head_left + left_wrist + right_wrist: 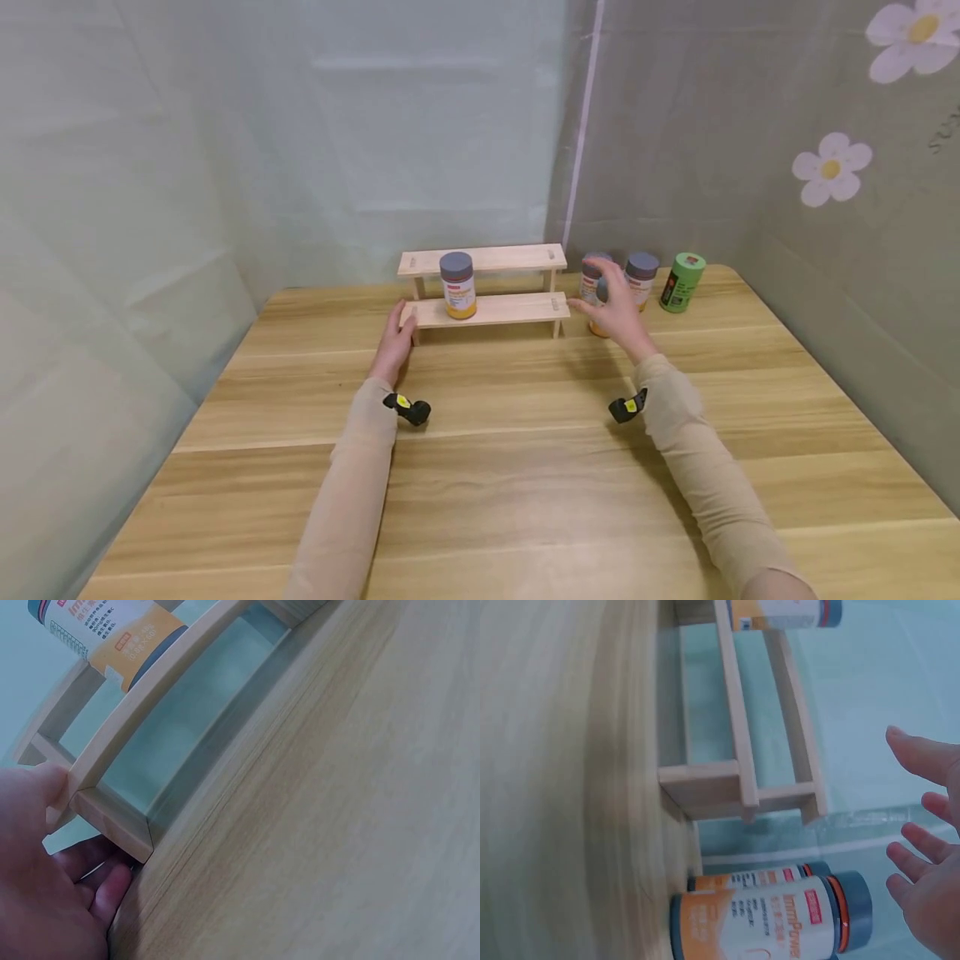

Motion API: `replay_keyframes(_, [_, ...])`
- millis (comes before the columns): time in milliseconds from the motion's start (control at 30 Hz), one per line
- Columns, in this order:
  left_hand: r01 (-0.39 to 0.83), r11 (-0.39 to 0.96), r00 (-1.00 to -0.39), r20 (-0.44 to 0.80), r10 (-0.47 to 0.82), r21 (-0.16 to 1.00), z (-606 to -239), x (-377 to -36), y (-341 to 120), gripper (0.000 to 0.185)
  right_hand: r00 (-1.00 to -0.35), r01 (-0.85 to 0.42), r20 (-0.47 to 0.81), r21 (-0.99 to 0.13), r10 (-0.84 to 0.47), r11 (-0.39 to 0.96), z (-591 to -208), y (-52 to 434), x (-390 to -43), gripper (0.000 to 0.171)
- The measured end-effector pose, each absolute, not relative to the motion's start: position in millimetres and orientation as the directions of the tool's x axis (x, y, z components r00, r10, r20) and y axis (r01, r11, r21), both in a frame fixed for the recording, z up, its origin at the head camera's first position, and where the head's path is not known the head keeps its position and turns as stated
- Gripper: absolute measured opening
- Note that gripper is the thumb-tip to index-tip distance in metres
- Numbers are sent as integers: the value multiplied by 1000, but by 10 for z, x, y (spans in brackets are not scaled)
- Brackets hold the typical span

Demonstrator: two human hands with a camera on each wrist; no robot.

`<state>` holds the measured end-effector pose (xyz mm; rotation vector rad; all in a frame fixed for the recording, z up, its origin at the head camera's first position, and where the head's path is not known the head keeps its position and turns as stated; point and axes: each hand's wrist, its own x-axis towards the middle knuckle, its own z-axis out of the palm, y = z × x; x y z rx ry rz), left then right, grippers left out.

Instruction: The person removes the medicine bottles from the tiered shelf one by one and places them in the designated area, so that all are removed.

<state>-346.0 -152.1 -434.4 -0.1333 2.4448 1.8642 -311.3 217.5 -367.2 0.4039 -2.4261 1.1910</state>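
Note:
A two-tier wooden shelf [517, 308] [157, 697] [739, 765] stands at the back of the table. An orange-labelled bottle with a grey lid [458, 286] [105, 630] [780, 611] stands on its lower tier. My left hand [402, 322] [82, 836] holds the left end of the lower tier, thumb [52, 787] on the corner and fingers [105, 881] beneath by the leg. My right hand [607, 296] [922, 847] hovers with fingers spread, just in front of two similar bottles [642, 279] [765, 926] right of the shelf, touching neither.
A green canister [682, 282] stands right of the two bottles. The wooden table [510, 467] stretches toward me. Pale curtain walls close in behind and on both sides, the right one printed with flowers [831, 169].

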Motion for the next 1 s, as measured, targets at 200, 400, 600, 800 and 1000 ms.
replay_keyframes(200, [-112,261,-994,-107,-31,959,-4352,-3467,-1532,60,-885,-428,449,-676,-125,599,-3724,2042,-3127,69])
replay_keyframes(400, [-119,276,-993,-116,-28,954,-4349,-3482,-1535,60,-886,-441,435,-692,-157,572,-3736,1935,-3132,69])
replay_keyframes(600, [-108,271,-994,-105,-24,957,-4347,-3496,-1509,60,-891,-440,423,-706,-169,555,-3730,1839,-3161,68])
replay_keyframes(800, [-111,265,-994,-108,-22,958,-4336,-3482,-1505,60,-890,-441,424,-700,-169,562,-3783,1757,-3215,65])
replay_keyframes(1000, [-109,267,-994,-107,-21,957,-4344,-3482,-1530,61,-887,-453,418,-711,-194,537,-3815,1636,-3282,63])
